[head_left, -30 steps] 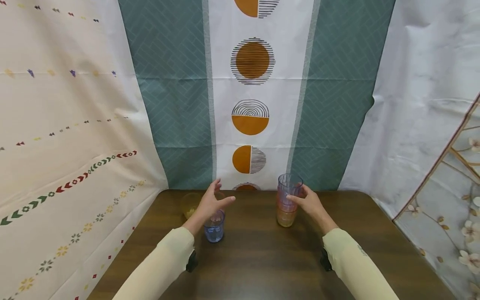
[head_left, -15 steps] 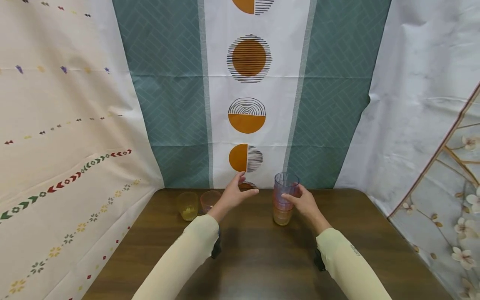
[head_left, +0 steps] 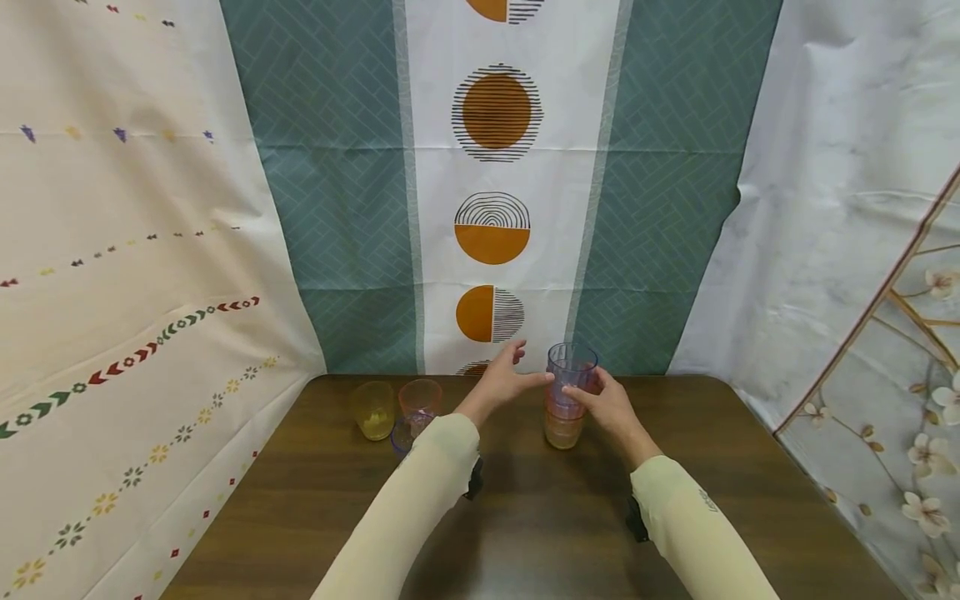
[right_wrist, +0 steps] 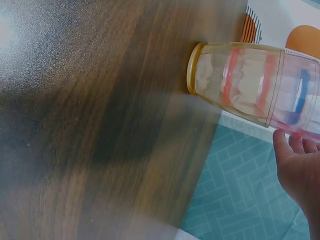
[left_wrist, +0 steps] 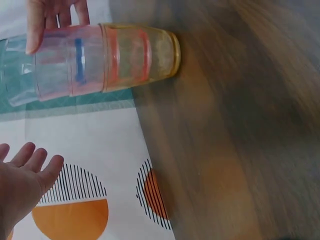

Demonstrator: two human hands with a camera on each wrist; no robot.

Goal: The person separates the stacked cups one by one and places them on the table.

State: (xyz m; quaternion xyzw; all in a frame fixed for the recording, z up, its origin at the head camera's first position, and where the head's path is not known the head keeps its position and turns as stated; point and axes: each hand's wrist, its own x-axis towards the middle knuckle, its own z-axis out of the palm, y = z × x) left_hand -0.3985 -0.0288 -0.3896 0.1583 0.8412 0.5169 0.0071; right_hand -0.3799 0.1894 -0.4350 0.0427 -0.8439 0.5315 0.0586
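A nested stack of see-through tumblers point(head_left: 562, 417) stands upright on the table, yellow at the bottom, pink in the middle and blue on top. With thumb and fingers on either side, my right hand point(head_left: 613, 410) grips its upper part; in the left wrist view that hand point(left_wrist: 55, 12) appears over the stack point(left_wrist: 90, 62). My left hand point(head_left: 501, 390) is just left of the stack, fingers spread and holding nothing. Seen from the left wrist, a gap separates this hand point(left_wrist: 22, 182) from the tumblers. The right wrist view shows the stack's yellow base point(right_wrist: 200, 70) on the tabletop.
Left of the stack stand a yellow tumbler point(head_left: 373, 410), a pink tumbler point(head_left: 420, 398) and a blue tumbler point(head_left: 402, 435), the blue one partly behind my left sleeve point(head_left: 420, 492). Patterned cloths point(head_left: 345, 233) hang at the back and sides of the brown table point(head_left: 555, 533).
My left hand has moved right, from above the separate tumblers to beside the stack, uncovering the yellow and pink ones. The right hand stays on the stack. The head view has shifted slightly.
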